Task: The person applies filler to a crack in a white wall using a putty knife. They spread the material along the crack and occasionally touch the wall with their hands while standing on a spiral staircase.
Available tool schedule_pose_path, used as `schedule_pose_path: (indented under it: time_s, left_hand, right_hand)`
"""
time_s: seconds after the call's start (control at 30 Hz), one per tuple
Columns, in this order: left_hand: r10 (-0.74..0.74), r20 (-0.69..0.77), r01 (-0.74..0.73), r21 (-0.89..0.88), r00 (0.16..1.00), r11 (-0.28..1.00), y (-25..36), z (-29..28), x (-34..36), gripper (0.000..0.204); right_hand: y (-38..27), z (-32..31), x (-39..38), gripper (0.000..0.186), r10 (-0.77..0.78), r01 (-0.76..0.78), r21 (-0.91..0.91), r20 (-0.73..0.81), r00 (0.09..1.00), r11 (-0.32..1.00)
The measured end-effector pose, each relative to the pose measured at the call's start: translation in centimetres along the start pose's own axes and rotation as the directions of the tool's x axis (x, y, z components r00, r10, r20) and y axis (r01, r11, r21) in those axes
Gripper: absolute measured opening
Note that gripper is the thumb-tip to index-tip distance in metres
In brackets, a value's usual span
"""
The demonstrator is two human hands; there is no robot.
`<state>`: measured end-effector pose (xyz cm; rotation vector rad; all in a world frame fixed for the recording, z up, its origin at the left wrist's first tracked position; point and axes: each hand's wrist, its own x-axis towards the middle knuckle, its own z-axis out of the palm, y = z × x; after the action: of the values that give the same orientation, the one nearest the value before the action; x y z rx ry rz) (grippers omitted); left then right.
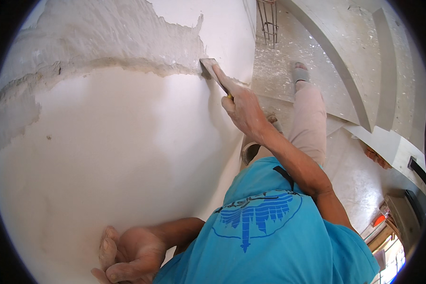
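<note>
My right hand grips a putty knife, with a finger stretched along its blade and a bit of yellow handle showing under the palm. The blade's edge rests on the white wall, at the right end of a rough grey strip where the white coat has broken away. A ragged ledge of white coating runs along the strip's lower side. Low on the left, my left hand is by the wall, palm turned up, dusty fingers loosely bent and apart. Its lower part is cut off by the frame's edge.
Curved steps rise on the right, spattered with white bits. A bundle of bent metal rods stands beside the wall's end. My sandaled feet are on the steps. Reddish bricks lie below at the right.
</note>
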<state>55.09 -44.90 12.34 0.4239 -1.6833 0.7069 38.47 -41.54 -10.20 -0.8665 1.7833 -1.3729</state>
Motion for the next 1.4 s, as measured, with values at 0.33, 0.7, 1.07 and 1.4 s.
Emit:
schedule_pose_path:
  time_s: [0.33,0.7,1.07,1.4]
  left_hand:
    - [-0.043,-0.059,0.046,0.055,0.997,0.997,0.9,0.5,0.5,0.035]
    - [-0.027,-0.014,0.027,0.024,1.0,0.999,0.8,0.3,0.5,0.035]
    - [0.032,0.046,-0.035,0.057,0.998,0.998,0.3,-0.1,0.7,0.035]
    - [0.021,0.054,-0.019,-0.038,0.998,0.999,-0.1,-0.6,0.5,0.034]
  right_hand:
    - [-0.6,-0.2,0.1,0.077,0.031,-0.031,0.011,0.001,1.0,0.999]
    - [1.1,0.3,2.5,0.076,-0.108,0.104,-0.029,-0.158,0.982,0.994]
    - [1.8,1.3,0.6,0.077,-0.156,0.146,-0.078,-0.139,0.978,0.986]
    - [1.7,1.2,0.3,0.077,-0.051,0.048,-0.049,-0.073,0.996,0.998]
